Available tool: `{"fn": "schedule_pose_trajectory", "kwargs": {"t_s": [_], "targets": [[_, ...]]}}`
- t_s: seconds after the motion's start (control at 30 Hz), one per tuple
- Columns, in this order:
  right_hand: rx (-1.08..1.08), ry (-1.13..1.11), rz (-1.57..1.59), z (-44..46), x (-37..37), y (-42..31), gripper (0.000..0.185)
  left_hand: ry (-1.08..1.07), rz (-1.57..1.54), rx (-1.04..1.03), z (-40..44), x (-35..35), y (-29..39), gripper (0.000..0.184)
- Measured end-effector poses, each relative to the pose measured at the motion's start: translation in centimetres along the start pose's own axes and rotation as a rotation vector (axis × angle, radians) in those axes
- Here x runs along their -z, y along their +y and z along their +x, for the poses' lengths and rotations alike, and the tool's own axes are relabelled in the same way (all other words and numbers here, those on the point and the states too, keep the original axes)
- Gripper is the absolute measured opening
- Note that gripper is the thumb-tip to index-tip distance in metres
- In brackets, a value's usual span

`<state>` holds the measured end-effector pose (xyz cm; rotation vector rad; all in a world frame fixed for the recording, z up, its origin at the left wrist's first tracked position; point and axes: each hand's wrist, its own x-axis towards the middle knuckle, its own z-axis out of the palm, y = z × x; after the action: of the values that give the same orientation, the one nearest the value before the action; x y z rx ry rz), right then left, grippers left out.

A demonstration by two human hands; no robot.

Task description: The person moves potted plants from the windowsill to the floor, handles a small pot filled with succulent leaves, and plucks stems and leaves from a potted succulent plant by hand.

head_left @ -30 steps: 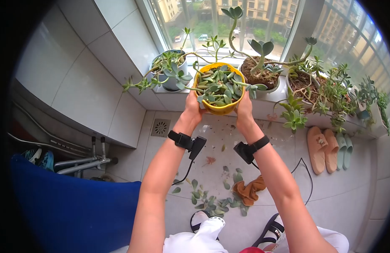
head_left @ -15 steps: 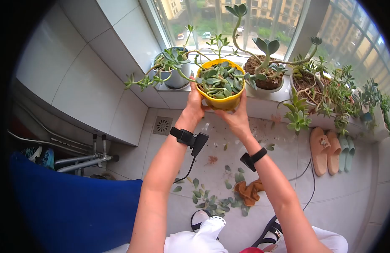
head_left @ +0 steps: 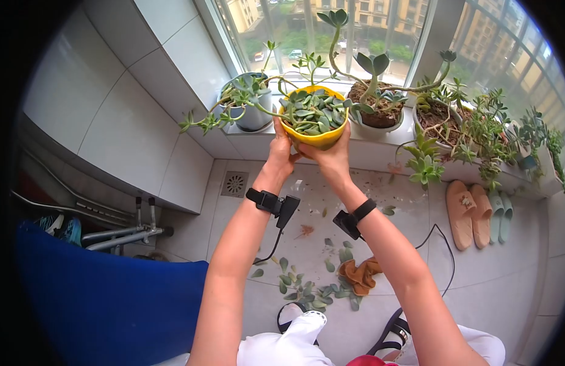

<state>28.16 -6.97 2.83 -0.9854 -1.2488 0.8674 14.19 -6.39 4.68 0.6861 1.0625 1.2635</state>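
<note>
A yellow pot (head_left: pixel 322 141) full of green succulent leaves (head_left: pixel 316 111) is held up at the sill's front edge. Around its left side and underside are the fingers of my left hand (head_left: pixel 281 150); my right hand (head_left: pixel 332 157) grips it from the lower right. Some fingertips are hidden behind the pot. Left of it stands a grey-blue pot (head_left: pixel 256 116) with trailing stems. A white pot (head_left: pixel 386 125) with soil and a tall-stemmed succulent is on the right.
More potted succulents (head_left: pixel 490 137) line the windowsill (head_left: pixel 368 139) to the right. Loose leaves (head_left: pixel 307 293) and a brown cloth (head_left: pixel 360 276) lie on the floor, with slippers (head_left: pixel 460 213) at the right. A blue cover (head_left: pixel 111 299) and metal frame (head_left: pixel 126 236) are at the left.
My right hand has moved from the yellow pot's right side to lower under it. The pot has shifted slightly left and is turned, its leaves lying differently in view.
</note>
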Motion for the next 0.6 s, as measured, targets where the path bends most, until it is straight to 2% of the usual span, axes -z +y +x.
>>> {"fn": "schedule_pose_trajectory", "kwargs": {"t_s": [0.13,0.27,0.33,0.37,0.6], "targets": [[-0.003,-0.033,-0.006,0.1,0.2,-0.3,0.114,0.013,0.009,-0.053,-0.4,-0.3,-1.0,0.088],[-0.047,-0.004,0.007,0.2,0.1,0.0,0.127,-0.043,-0.137,0.013,-2.3,-1.6,-1.4,0.093],[-0.060,-0.001,0.016,0.0,0.2,-0.8,0.127,-0.135,-0.258,0.070,-2.5,-1.9,-2.4,0.093],[-0.046,-0.003,0.025,0.0,0.2,-1.3,0.127,-0.087,-0.282,0.072,-2.5,-2.2,-2.8,0.095],[-0.054,-0.017,-0.071,-0.3,0.6,-1.4,0.126,-0.228,-0.303,-0.044,-1.1,-1.3,-4.9,0.105]]}}
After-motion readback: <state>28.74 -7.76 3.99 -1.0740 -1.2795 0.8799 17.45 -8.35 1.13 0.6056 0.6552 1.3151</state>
